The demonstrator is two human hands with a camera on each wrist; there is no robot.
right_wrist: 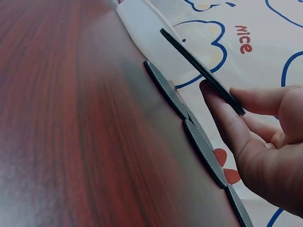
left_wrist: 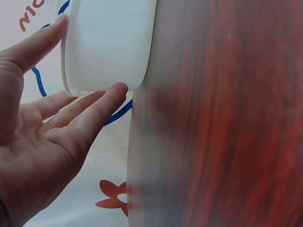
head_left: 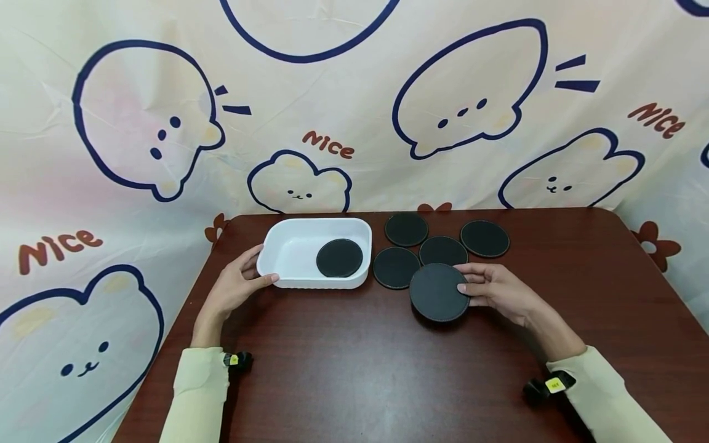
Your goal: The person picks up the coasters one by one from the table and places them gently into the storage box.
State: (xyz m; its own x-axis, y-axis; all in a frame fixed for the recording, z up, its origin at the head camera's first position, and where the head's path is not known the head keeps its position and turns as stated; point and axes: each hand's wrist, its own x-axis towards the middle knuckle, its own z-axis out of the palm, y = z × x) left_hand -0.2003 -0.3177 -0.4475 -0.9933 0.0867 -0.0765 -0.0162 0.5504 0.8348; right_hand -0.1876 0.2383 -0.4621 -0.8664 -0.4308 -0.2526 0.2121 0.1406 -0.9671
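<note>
A white tray (head_left: 293,284) with rounded corners stands at the table's back left. Inside it, on the right side, lies a black round coaster (head_left: 340,258). My left hand (head_left: 232,284) holds the tray's left end, thumb at the near corner and fingers along the end wall; the left wrist view shows fingertips against the tray (left_wrist: 109,47). In my right hand (head_left: 501,289) another black coaster (head_left: 439,292) is pinched by its right edge between thumb and fingers. That coaster is tilted above the table, as the right wrist view shows the raised coaster (right_wrist: 201,68) edge-on.
Several black coasters lie flat right of the tray, among them a back one (head_left: 407,229), a far-right one (head_left: 484,239) and a near-left one (head_left: 396,267). The dark brown table (head_left: 360,369) ends at a printed cloth backdrop (head_left: 376,111).
</note>
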